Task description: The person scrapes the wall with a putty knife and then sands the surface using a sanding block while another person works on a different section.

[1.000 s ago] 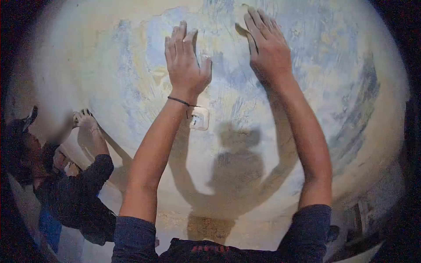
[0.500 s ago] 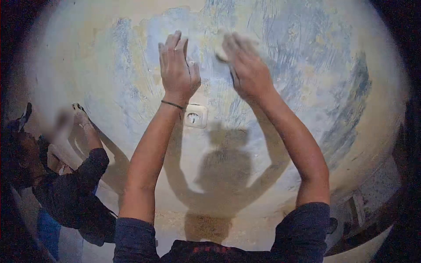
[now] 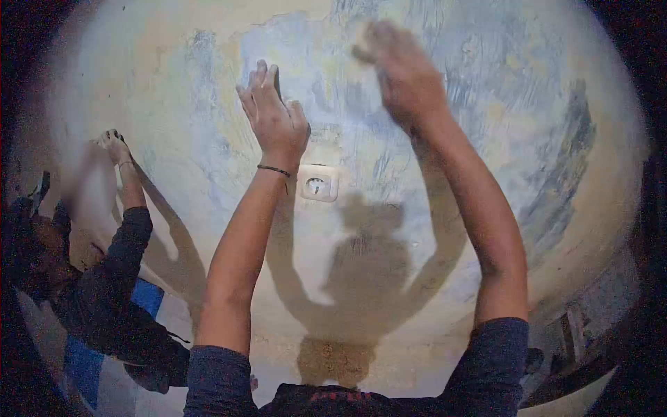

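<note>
My left hand (image 3: 269, 115) rests against the patchy blue-and-cream wall (image 3: 292, 59), fingers spread and holding nothing. A dark band circles its wrist. Up and to the right, my right hand (image 3: 410, 76) presses toward the same wall, smeared by motion. Under its fingers is a small pale pad (image 3: 361, 53) with a darker edge, too blurred to tell its exact kind. A square wall socket (image 3: 319, 183) sits below and between my hands.
On the left another person (image 3: 104, 299) in dark clothes reaches a hand (image 3: 114, 147) up to the wall. Shadows of my head and arms fall across the wall's lower part. Wooden pieces (image 3: 575, 333) lie at the lower right.
My right hand has moved up and slightly right with the pad. My left hand has shifted a little down and left, its fingers spreading. The other person's hand has risen.
</note>
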Motion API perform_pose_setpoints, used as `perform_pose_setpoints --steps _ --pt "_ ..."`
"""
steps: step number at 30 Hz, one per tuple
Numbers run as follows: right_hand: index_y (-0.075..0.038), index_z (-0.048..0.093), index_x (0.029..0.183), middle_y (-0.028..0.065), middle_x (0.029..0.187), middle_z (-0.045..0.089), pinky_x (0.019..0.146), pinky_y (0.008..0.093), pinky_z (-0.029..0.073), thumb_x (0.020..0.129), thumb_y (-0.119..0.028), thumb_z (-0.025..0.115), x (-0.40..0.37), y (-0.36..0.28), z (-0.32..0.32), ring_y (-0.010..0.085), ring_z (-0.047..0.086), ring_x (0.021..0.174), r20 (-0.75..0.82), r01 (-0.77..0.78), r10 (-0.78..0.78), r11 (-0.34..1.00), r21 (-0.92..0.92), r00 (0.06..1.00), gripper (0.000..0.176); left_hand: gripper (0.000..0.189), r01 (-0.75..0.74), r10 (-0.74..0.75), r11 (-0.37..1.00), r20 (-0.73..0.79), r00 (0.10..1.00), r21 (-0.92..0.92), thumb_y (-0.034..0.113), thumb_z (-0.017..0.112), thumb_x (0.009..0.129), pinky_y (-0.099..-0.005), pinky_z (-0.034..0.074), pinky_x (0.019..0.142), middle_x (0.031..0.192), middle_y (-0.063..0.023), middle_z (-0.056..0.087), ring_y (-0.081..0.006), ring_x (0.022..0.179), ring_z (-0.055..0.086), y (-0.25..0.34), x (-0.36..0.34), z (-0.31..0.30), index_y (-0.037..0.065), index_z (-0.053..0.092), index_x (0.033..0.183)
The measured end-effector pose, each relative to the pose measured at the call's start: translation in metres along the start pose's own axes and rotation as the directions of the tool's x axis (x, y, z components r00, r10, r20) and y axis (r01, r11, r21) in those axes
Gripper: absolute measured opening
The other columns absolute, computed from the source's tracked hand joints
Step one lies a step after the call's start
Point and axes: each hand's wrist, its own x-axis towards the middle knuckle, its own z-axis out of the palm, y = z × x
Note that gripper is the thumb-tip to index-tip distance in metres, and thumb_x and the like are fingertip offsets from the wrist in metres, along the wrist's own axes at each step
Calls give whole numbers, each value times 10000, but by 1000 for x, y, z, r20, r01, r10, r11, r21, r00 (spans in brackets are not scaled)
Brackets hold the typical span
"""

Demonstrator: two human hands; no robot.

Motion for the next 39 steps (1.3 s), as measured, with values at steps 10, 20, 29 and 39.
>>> perform_pose_setpoints --steps 10,20,29,39 --pt "9 623 1377 184 1468 612 1177 475 441 954 -73 512 10 -24 1 360 581 1359 -4 32 -33 997 -65 999 445 678 -90 90 996 40 995 0 90 544 832 -569 176 1281 1621 -183 431 -385 1511 361 -23 -11 -8 45 476 1505" --pt "-41 591 1437 150 1508 592 1174 478 449 981 -87 545 -34 -7 -14 355 563 1387 33 -9 14 989 -145 999 461 690 -102 103 995 29 994 -4 105 558 803 -577 187 1271 1620 -178 425 -387 1505 360 -19 -8 -3 43 489 1486" --pt "3 582 1430 185 1550 534 1198 500 413 952 -84 587 -24 -6 -23 384 509 1428 58 10 1 982 -188 998 486 696 -100 100 995 36 994 -6 112 568 799 -565 182 1272 1602 -168 444 -375 1507 355 -19 -8 -4 49 491 1488" --pt "47 533 1459 232 1569 500 1230 524 365 937 -33 507 -9 -39 1 449 475 1442 100 32 -33 999 6 994 528 714 -94 95 995 55 994 -31 108 592 779 -569 184 1275 1623 -165 421 -396 1506 349 -17 -8 -6 57 497 1484"
